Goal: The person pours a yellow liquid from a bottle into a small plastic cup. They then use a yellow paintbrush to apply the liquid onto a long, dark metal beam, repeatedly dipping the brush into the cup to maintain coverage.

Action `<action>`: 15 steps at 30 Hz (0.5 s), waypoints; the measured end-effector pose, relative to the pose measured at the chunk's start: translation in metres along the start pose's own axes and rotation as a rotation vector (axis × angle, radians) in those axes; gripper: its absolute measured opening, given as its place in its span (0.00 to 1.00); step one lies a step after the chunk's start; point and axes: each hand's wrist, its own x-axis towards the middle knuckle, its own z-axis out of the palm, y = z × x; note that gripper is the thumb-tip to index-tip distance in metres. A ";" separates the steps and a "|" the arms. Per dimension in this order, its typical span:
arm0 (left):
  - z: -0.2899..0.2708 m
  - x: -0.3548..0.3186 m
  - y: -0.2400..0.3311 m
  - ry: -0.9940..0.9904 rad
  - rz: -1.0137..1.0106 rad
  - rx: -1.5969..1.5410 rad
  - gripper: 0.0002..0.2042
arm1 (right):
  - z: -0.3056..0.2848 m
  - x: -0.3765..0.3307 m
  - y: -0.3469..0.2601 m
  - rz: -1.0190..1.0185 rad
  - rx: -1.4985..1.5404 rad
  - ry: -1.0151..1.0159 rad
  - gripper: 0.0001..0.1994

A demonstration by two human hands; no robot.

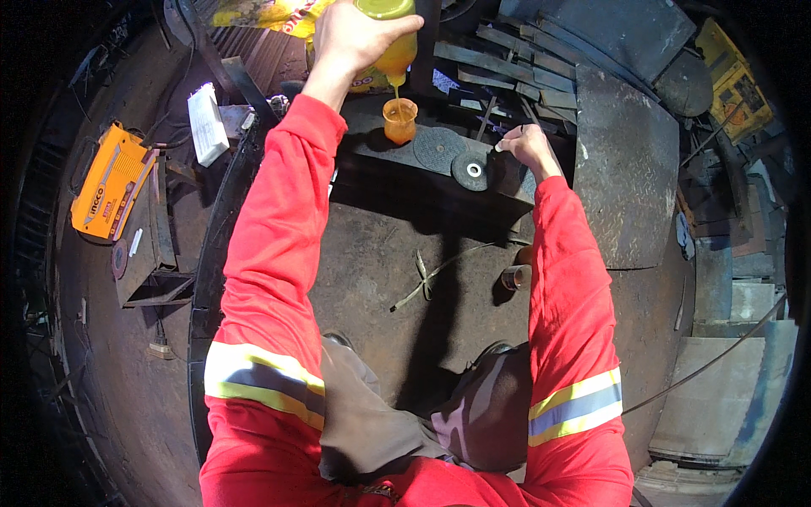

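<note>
High in the head view, my left hand (351,38) grips an upturned bottle (397,57) of yellow-orange liquid. A thin stream runs from the bottle's mouth into a small orange cup (400,128), which stands upright on a dark metal beam (372,144). Right of the cup lie a flat, dark abrasive disc (435,146) and a thicker grinding disc (470,171) with a pale centre ring, their edges overlapping. My right hand (530,149) hovers near the beam's right end, thumb and fingers pinched together; whatever they hold is too small to make out.
An orange tool case (112,182) and a white box (207,125) are at the left. Metal strips (507,63) and a large plate (629,169) lie at the right. Below the beam, twisted fibre strands (422,279) and a can-like container (514,277) lie on the floor.
</note>
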 end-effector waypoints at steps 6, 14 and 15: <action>0.013 -0.010 -0.030 -0.171 -0.154 0.121 0.32 | 0.000 0.003 -0.001 0.014 -0.014 0.001 0.16; 0.025 -0.026 -0.045 -0.233 -0.215 0.120 0.37 | -0.002 -0.001 -0.006 0.018 0.030 0.017 0.15; 0.025 -0.028 -0.047 -0.242 -0.226 0.101 0.37 | -0.002 -0.002 -0.008 0.016 0.035 0.011 0.15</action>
